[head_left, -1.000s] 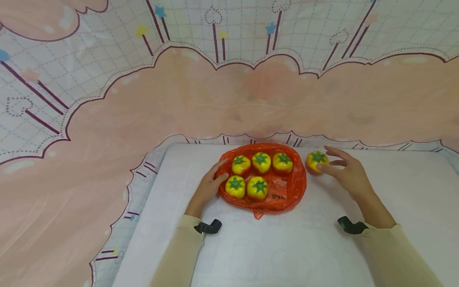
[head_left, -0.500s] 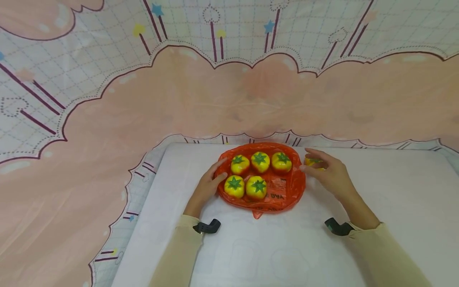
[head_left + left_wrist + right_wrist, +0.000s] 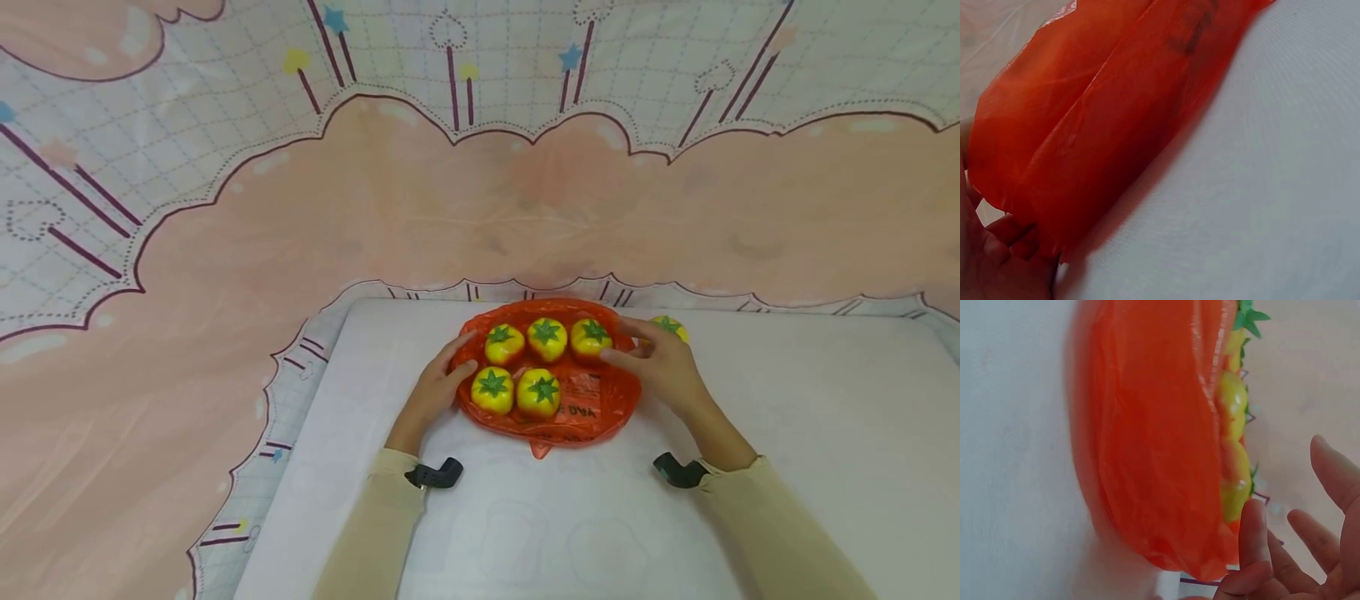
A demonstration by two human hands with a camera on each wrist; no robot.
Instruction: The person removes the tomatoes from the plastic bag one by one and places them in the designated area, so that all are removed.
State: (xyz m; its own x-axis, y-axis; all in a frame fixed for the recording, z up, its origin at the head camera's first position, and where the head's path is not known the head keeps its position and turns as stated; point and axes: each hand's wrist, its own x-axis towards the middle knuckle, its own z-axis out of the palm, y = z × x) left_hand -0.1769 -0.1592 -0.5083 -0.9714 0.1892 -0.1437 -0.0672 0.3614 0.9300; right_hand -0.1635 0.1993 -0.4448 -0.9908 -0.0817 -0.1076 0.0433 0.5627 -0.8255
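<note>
In the head view, a red plastic bag [image 3: 585, 429] lies spread wide with its rim rolled outward. Inside it sit several yellow-and-red fruits, tomato- or persimmon-like, with green star-shaped tops, such as the front one [image 3: 538, 394]. My left hand [image 3: 435, 386] grips the bag's left rim; the left wrist view shows its fingers [image 3: 1010, 234] curled against the red plastic. Over the right rim, my right hand [image 3: 670, 367] has its fingers spread, thumb close to the right back fruit [image 3: 591, 340]. Whether it touches that fruit is unclear. Another fruit [image 3: 670, 327] outside the bag is partly hidden behind this hand.
A white table [image 3: 555, 533] carries everything, its back edge just behind the bag. Beyond it hangs a patterned cloth [image 3: 525, 208] in peach and white. Dark straps with small devices [image 3: 678, 471] sit at both wrists.
My right hand has moved left, away from the loose fruit on the right, to the bag's right rim. The loose fruit stays beside the bag. My left hand has kept its place.
</note>
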